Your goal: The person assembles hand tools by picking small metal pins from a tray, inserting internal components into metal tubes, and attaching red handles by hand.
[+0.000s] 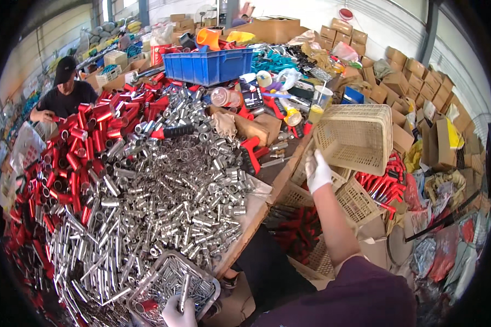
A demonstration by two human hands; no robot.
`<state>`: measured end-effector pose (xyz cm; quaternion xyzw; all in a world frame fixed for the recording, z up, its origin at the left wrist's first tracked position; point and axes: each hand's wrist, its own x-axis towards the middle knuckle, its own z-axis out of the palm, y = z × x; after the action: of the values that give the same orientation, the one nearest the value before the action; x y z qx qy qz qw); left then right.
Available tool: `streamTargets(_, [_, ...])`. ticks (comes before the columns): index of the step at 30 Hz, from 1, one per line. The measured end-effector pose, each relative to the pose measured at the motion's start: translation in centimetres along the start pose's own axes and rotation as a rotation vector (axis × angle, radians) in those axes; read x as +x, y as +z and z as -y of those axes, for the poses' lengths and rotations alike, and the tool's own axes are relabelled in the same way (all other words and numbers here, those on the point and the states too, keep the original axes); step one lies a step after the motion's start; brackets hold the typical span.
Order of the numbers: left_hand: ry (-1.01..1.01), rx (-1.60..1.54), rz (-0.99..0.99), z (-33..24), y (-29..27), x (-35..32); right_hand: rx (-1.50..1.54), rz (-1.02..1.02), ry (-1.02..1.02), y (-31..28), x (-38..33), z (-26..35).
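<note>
My left hand (179, 313), in a white glove, is closed around a slim shiny metal tube (185, 290) held upright at the table's near edge. Below it, a clear tray (215, 297) holds many small metal pins and a red sleeve (146, 306). My right arm stretches out to the right. Its white-gloved right hand (318, 173) has the fingers extended beside the cream plastic basket (384, 131); I cannot tell if they touch it. Heaped on the table are silver metal fittings (202, 212), thin springs (161, 169) and red metal sleeves (87, 136).
A blue crate (207, 68) stands on the far side of the heap. Beyond the table's wooden edge (251, 231), stacked baskets hold red-handled parts (384, 185). Cardboard boxes (414, 76) line the right wall. Across the heap, at left, sits another person (68, 92).
</note>
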<state>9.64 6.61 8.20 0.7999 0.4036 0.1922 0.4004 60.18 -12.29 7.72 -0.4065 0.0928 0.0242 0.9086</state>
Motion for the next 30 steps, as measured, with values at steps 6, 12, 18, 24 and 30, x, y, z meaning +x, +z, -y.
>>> streamTargets(6, [-0.002,0.087,-0.016,0.6,0.3,-0.1,0.026,0.017,-0.029,2.4,3.9,1.1])
streamTargets(12, [-0.021,0.082,-0.043,-0.3,0.6,0.1,-0.111,0.088,0.005,-1.7,0.3,-3.2])
streamTargets(18, [0.018,0.097,-0.026,-1.1,1.0,0.4,0.117,-0.259,0.376,-18.0,-2.2,-10.3])
streamTargets(24, [-0.008,0.089,-0.008,-0.8,0.9,0.3,0.123,-0.357,0.395,-21.9,-2.1,-10.1])
streamTargets(30, [-0.080,0.110,0.008,-0.8,0.5,0.2,-0.180,-0.118,-0.065,-5.1,-0.3,-2.8])
